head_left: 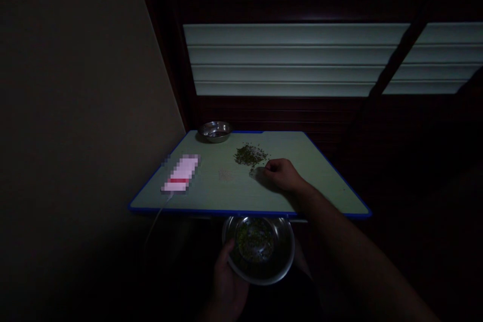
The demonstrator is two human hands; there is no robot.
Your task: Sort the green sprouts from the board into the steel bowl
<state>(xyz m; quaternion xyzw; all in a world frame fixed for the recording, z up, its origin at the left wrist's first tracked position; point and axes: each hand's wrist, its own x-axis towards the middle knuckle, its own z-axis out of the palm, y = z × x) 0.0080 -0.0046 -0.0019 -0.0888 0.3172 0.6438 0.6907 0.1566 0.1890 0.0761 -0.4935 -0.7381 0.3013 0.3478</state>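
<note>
My left hand (229, 279) grips the side of a steel bowl (286, 254) below the table's front edge, thumb over the rim. Small green pieces (252, 241), like beans or seeds, lie inside the bowl. Over the tabletop, my right hand (282, 173) is closed with its fingers curled in. Its fingertips are at the near right side of a loose pile of small dark-green beans or seeds (249, 155). A faint, pale, see-through patch (257, 173) shows by the fingertips; whether the hand holds it is too dim to tell.
The pale table (324, 196) has a blue rim. A second, smaller steel bowl (215, 132) stands at its back left corner. A lit, blurred-out phone (183, 173) with a cable (156, 219) lies at the left. A wall and a dark slatted cabinet enclose the table.
</note>
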